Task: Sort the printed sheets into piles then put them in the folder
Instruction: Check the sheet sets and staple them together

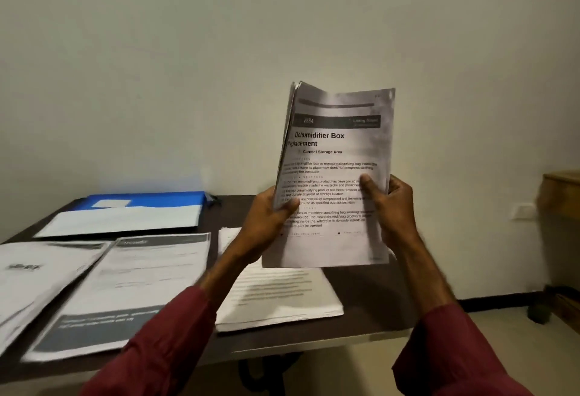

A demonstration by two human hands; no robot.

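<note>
sorted piles (135, 286) lie flat across the dark tabletop (370, 295), left of you, with the blue folder (150, 198) behind them. your left hand (266, 223) and right hand (392, 210) pinch the thin, creased unsorted sheets (335, 151) upright by both side edges, presumably so the heading reads clearly.

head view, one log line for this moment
left hand, right hand: grip sheet stack | sheet stack: upright above table | folder: on table, far left
</note>
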